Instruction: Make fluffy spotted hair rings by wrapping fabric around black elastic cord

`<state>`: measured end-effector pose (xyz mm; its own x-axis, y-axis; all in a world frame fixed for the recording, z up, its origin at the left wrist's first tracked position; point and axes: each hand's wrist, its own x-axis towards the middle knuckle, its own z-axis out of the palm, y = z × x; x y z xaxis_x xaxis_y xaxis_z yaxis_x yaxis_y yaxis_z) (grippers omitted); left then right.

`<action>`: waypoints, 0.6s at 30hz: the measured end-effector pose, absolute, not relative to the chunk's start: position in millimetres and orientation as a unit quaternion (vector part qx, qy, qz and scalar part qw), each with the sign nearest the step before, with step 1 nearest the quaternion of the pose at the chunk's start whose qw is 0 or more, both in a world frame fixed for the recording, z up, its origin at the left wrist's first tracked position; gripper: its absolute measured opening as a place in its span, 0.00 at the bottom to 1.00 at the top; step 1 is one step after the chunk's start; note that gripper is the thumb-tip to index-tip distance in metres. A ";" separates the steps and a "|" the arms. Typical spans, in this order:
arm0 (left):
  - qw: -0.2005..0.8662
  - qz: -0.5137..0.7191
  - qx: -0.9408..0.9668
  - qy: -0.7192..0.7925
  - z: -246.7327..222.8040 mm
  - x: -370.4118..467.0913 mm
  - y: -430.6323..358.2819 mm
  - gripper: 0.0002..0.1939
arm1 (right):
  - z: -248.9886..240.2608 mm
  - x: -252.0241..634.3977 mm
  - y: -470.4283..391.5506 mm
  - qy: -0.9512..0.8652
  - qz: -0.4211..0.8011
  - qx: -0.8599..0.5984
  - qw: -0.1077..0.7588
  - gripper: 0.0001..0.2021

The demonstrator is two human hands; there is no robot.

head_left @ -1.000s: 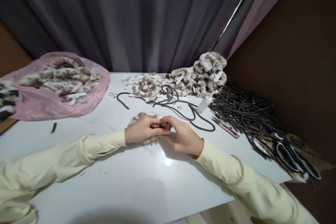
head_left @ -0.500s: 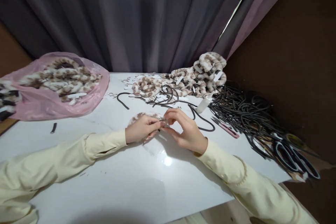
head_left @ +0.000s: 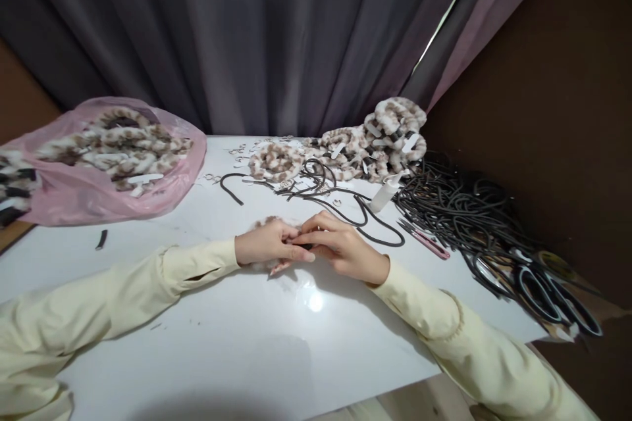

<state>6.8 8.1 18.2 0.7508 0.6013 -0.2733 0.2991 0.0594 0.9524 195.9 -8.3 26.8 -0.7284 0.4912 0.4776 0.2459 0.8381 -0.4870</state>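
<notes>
My left hand [head_left: 269, 243] is closed around a brown-and-white furry ring [head_left: 266, 222], which mostly hides behind its fingers. Pinched where the two hands meet is a small black piece [head_left: 307, 246]; whether it is cord or a fitting I cannot make out. My right hand [head_left: 348, 250] has its fingers bent over this black piece, touching the left fingertips. Just beyond the hands, loose black cord [head_left: 340, 214] curves over the white table [head_left: 237, 335], with a small translucent bottle [head_left: 384, 196] beside it.
A pink plastic bag [head_left: 180, 187] of furry straps stands at the left. More furry straps [head_left: 395, 122] are heaped at the back. A tangle of black cords [head_left: 454, 210], pink-handled snips [head_left: 430, 245] and black-handled scissors [head_left: 538, 293] lie at the right. A short black piece [head_left: 101, 240] is at the left.
My right hand has lowered and its fingers have folded in over the left fingertips. The furry ring now shows less behind the left hand.
</notes>
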 end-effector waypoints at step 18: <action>0.656 0.173 0.660 0.323 24.5 6.3 9.2 0.13 | 27.6 201.2 -5.3 -0.934 0.131 -0.232 0.236 0.13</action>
